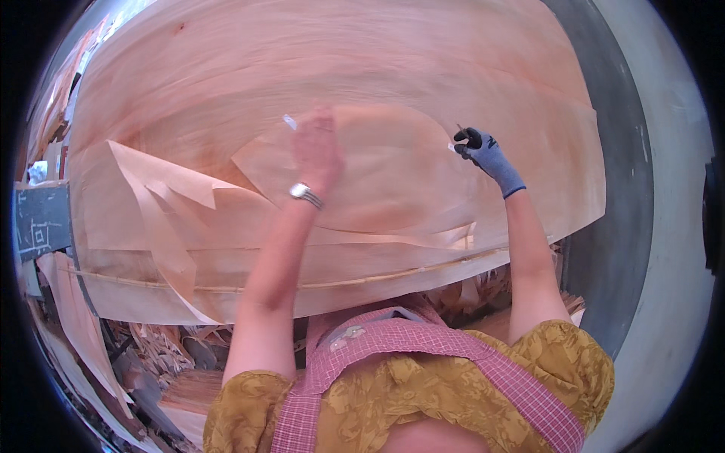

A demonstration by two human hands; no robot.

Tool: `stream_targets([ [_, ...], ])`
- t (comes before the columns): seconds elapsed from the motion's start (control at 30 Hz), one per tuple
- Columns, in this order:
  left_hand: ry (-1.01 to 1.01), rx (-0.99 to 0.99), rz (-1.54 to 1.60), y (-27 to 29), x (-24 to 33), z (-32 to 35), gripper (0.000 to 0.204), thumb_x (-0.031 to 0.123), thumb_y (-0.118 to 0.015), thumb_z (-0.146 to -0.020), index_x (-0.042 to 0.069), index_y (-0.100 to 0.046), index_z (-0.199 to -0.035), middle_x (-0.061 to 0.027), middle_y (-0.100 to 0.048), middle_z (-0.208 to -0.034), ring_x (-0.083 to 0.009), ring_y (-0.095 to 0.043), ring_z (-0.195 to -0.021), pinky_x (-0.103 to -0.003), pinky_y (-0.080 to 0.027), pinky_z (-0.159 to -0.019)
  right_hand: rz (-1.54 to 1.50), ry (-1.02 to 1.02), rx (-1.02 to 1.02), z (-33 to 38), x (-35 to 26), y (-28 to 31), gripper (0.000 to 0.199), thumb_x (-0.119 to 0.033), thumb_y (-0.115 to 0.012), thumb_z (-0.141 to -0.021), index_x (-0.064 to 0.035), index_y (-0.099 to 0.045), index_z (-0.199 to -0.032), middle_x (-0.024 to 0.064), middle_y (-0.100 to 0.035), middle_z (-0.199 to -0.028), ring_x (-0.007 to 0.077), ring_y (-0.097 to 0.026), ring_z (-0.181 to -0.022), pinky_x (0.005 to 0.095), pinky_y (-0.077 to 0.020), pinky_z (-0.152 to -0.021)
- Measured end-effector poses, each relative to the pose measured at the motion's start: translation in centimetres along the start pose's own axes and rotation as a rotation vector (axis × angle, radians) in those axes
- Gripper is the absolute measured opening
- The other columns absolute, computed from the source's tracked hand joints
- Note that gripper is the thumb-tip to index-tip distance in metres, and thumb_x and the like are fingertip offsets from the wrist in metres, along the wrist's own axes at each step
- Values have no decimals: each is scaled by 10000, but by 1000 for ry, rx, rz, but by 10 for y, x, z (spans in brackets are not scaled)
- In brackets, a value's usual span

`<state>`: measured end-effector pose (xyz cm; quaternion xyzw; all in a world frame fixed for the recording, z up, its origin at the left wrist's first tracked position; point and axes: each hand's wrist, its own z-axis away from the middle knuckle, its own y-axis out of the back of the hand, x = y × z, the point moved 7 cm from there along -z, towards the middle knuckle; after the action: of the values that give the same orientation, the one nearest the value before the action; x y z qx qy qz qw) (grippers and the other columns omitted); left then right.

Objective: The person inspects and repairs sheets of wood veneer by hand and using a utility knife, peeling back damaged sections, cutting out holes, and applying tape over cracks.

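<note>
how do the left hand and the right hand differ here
The left hand is bare, while the right hand wears a grey-blue glove with black fingers. A silver-coloured wristwatch sits on the left hand's wrist; the right hand's wrist has none. The left hand is blurred, the right hand sharper. Both are over thin wood sheets.

A broad pinkish veneer sheet (362, 45) carries torn veneer strips (165, 172) and a curved veneer piece (389, 166).

1 head-worn view; looking downward
</note>
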<state>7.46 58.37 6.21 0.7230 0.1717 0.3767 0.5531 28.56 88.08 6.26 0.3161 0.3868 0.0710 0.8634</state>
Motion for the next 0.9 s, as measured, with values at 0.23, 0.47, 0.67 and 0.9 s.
stream_targets([
  [0.23, -447, 56, 263, -89, 217, 41, 631, 92, -601, -788, -7, -451, -1393, -129, -511, -1390, -274, -473, -1255, -391, -383, -1022, 570, 47, 183, -17, 52, 8, 574, -553, -728, -789, -48, -638, -1047, 179, -699, -1033, 350, -670, -970, 428, -523, -843],
  [0.47, -439, -39, 89, -114, 259, 39, 595, 204, -622, -801, 82, -502, -1370, -81, -548, -1192, -263, -488, -1058, -421, -390, -855, 536, -55, 139, 6, 90, 28, 447, -496, -671, -838, -65, -675, -955, 158, -699, -858, 294, -686, -822, 411, -531, -731],
  [0.67, -451, 15, 133, -119, 263, 35, 574, 221, -628, -793, 129, -538, -1352, -81, -549, -1165, -265, -479, -1023, -433, -386, -815, 69, 79, 352, 66, 126, 16, 245, -281, -668, -896, -39, -703, -894, 61, -663, -659, 148, -597, -525, 319, -463, -501],
  [0.9, -427, -16, 332, -100, 250, 43, 504, 192, -562, -870, 84, -528, -1361, -73, -550, -1306, -281, -506, -1145, -461, -397, -922, -745, -301, 172, 139, 126, -43, 186, -267, -684, -911, -82, -699, -925, -22, -617, -669, 41, -424, -473, 213, -320, -435],
])
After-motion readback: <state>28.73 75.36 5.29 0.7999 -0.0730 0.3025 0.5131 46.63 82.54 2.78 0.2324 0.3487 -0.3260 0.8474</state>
